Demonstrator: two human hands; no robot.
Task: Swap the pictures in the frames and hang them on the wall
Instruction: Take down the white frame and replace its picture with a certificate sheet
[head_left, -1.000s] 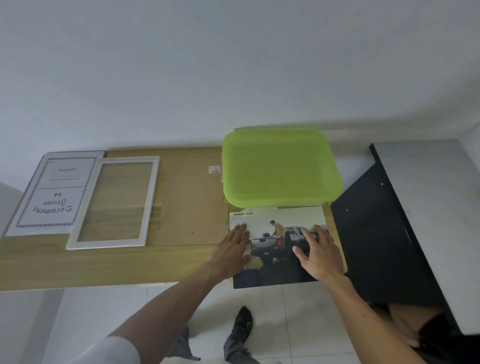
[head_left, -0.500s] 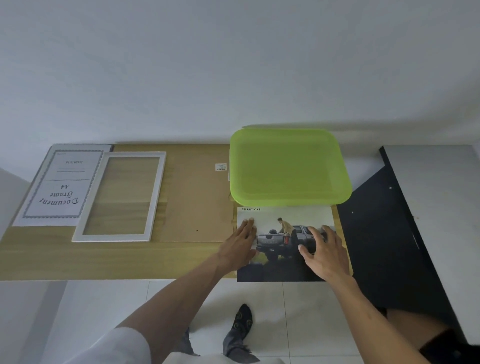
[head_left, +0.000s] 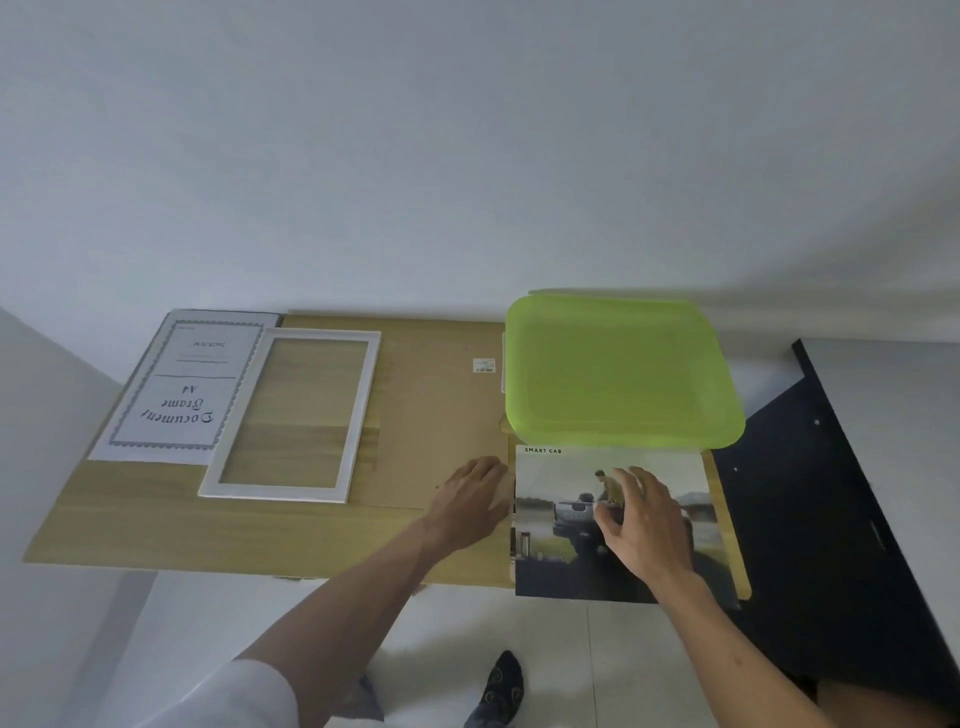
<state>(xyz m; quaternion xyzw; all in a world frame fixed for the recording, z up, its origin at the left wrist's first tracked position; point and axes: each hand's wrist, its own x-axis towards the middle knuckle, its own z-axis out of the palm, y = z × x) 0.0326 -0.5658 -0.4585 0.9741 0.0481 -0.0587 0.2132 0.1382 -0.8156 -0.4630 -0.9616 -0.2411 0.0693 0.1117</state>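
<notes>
Frame: white frame (head_left: 289, 415) lay empty on the bench (head_left: 156, 525), beside its certificate insert (head_left: 176, 387).
Picture: car print (head_left: 618, 525) flat under right hand (head_left: 641, 525), fingers spread.
Left hand (head_left: 470, 501): open, on the backing board (head_left: 441, 405).
Remaining: loading, closing, hanging.

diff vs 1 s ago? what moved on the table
The left hand slid left off the truck photo print onto the brown backing board. The right hand stays spread on the print. White empty frame, certificate sheet and green plastic lid unchanged.
</notes>
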